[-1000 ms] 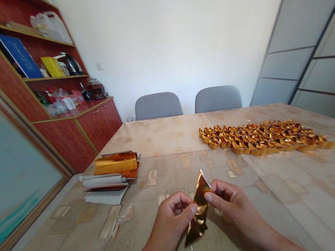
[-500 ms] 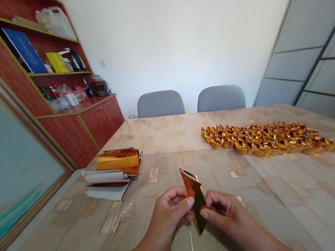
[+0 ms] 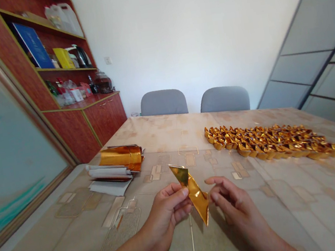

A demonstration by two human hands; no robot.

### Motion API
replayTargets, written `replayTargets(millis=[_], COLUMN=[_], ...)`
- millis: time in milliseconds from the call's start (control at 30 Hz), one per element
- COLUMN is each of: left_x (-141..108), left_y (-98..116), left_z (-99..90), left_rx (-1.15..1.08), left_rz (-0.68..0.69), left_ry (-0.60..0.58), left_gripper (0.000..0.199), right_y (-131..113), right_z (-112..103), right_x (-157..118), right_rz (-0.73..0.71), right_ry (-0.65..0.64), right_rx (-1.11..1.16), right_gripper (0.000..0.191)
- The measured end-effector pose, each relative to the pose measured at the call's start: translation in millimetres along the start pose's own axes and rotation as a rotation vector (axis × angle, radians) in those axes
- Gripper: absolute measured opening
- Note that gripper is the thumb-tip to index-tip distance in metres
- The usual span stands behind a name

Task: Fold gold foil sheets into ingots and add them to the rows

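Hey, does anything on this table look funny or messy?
The gold foil strip pinched by the left hand is folded crookedly. The curled foil sheets sit messily on the papers, unlike the neat rows of folded gold ingots.

White wall (image 3: 191, 33), red wooden cabinet (image 3: 102, 118), two grey chairs (image 3: 163, 103)

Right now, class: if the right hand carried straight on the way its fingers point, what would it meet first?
The right hand would probably meet the folded gold foil held by the left hand first, though depth is hard to judge from this head view.
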State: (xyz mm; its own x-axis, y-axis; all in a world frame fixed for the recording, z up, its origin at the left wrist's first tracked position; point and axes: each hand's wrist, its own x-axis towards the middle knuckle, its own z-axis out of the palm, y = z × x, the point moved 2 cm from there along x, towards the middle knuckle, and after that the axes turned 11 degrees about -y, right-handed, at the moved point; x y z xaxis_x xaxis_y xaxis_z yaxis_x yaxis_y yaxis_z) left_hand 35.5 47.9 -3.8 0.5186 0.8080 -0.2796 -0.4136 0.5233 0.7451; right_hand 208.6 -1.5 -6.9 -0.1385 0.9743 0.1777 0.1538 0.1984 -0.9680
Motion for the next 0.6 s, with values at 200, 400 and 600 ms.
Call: replayTargets(millis=[200, 400, 600], left_x=[0, -1, -4], left_y=[-4, -7, -10], left_z=[0.6, 0.1, 3.0], left_rx=[-0.125, -0.125, -0.022], left_rz=[-0.125, -0.172, -0.107], left_ry=[-0.029, -0.012, -0.076], left_gripper=[0.024, 0.025, 0.038], right_y=[-14, -21, -16], right_z=[0, -4, -5], right_x=[0, 1, 1], right_rz=[-0.304, -0.386, -0.304], right_ry=[-0.303, -0.253, -0.266], right_rx=[-0.355, -0.418, -0.3], right_gripper=[0.033, 0.021, 0.018])
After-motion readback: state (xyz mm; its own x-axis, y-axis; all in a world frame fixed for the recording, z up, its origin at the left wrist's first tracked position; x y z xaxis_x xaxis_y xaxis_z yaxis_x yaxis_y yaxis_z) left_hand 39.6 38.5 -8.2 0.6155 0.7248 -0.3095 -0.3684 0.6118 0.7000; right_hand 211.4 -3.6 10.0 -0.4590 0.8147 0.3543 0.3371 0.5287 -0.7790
